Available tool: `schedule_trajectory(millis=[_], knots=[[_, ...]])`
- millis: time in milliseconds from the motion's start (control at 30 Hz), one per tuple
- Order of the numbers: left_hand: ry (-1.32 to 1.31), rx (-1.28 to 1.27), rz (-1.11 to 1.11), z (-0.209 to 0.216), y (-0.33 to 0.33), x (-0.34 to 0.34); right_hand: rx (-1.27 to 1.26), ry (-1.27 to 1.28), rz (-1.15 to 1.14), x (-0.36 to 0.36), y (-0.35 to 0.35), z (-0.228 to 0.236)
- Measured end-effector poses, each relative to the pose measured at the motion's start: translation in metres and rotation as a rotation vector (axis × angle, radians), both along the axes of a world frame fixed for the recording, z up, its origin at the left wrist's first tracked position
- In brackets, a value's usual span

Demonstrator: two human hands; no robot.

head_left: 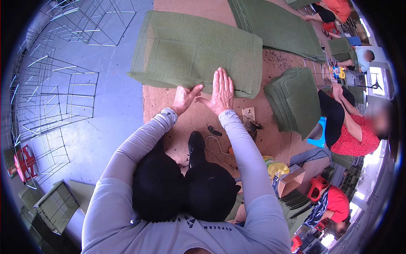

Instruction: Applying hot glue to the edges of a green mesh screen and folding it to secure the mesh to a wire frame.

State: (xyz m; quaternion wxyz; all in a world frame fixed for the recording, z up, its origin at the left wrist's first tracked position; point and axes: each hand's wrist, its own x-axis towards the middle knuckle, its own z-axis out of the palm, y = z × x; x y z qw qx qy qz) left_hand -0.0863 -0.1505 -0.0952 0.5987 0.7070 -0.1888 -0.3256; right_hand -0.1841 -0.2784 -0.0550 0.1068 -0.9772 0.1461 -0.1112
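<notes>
A green mesh sheet (203, 46) lies in front of me, stretched over a thin wire frame whose lines show through it. My left hand (184, 100) is closed at the sheet's near edge, pinching it with the thumb on top. Close beside it, my right hand (221, 91) lies flat on the mesh, fingers stretched out and pointing away from me. A dark strip runs along the near edge to the right of that hand. What lies under my left fingers is hidden.
Several bare wire frames (82, 95) stand on the left. Stacked green sheets lie at the far right (279, 29) and nearer right (296, 101). A seated person in red (355, 131) is on the right, others beyond. A pale cord (218, 154) lies near my feet.
</notes>
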Motion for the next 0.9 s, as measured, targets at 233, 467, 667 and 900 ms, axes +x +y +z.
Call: schedule_trajectory(millis=[233,467,667,900], knots=[[0.106,-0.099,0.009,-0.008,-0.002,0.001,0.02,0.002,0.122,0.014,0.02,0.007],[0.211,-0.022,0.021,0.02,0.014,0.016,-0.014,0.005,0.039,0.022,0.022,-0.001],[-0.039,0.098,-0.01,0.012,0.027,0.017,-0.001,0.027,0.049,0.022,0.023,-0.001],[-0.196,0.099,0.027,-0.001,0.024,0.017,-0.016,0.056,0.022,0.023,0.023,0.002]])
